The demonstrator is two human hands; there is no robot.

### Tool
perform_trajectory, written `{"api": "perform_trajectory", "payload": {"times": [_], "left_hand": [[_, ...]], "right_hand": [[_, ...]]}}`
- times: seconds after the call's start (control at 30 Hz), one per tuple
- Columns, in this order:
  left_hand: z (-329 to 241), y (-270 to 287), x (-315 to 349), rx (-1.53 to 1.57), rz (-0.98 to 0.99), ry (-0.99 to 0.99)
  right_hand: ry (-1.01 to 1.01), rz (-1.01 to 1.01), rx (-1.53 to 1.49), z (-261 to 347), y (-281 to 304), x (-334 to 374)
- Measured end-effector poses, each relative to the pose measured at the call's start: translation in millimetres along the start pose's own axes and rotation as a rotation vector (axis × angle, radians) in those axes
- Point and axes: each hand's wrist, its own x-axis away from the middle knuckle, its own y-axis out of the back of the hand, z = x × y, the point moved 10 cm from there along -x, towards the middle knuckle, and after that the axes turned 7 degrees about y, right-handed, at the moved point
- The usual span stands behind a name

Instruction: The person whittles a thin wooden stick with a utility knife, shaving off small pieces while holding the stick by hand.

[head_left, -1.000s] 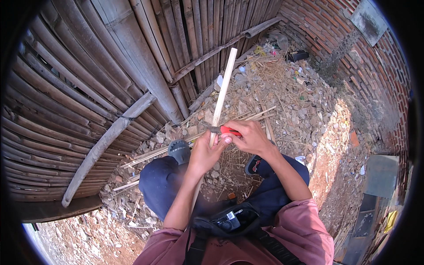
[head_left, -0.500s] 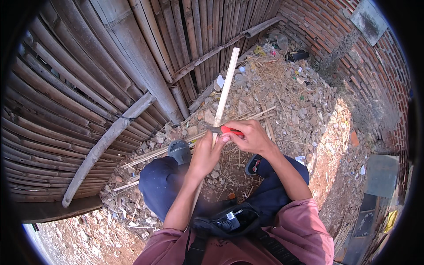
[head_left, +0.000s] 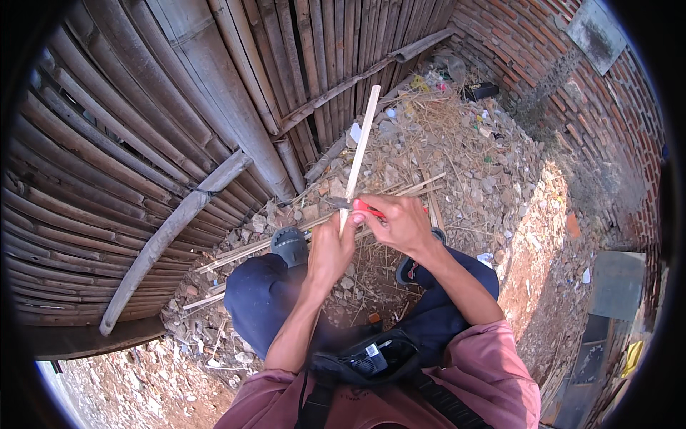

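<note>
A pale strip of split bamboo [head_left: 363, 143] slants up and away from me. My left hand [head_left: 331, 249] is closed round its lower part. In my right hand [head_left: 400, 223] is a knife [head_left: 368, 208] with a red handle, the fingers wrapped round it. Its dark blade [head_left: 338, 203] lies across the strip just above my left hand. Both hands are close together, nearly touching. The strip's lower end is mostly hidden behind my left hand and forearm.
More thin strips [head_left: 243, 252] lie on the rubble ground [head_left: 493, 171] between and beyond my feet. A bamboo wall [head_left: 93, 193] rises on the left, a brick wall [head_left: 614, 114] on the right. A black bag [head_left: 368, 357] hangs at my waist.
The strip has slid slightly down toward me and tilted a little left. My right hand and the knife have shifted slightly left along with it.
</note>
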Motion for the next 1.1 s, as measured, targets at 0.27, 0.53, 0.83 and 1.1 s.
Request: {"api": "perform_trajectory", "payload": {"times": [0.27, 0.53, 0.83, 1.1], "left_hand": [[-1, 5, -2, -0.005, -0.011, 0.095], [-4, 0, -1, 0.173, 0.036, 0.003], [-3, 2, 3, 0.003, -0.012, 0.028], [-7, 5, -1, -0.051, -0.015, 0.104]], "right_hand": [[-0.087, -0.062, 0.0, 1, 0, -1], [0.014, 0.063, -0.12, -14, -5, 0], [0.023, -0.006, -0.106, -3, 3, -3], [-0.073, -0.024, -0.037, -10, 1, -2]]}}
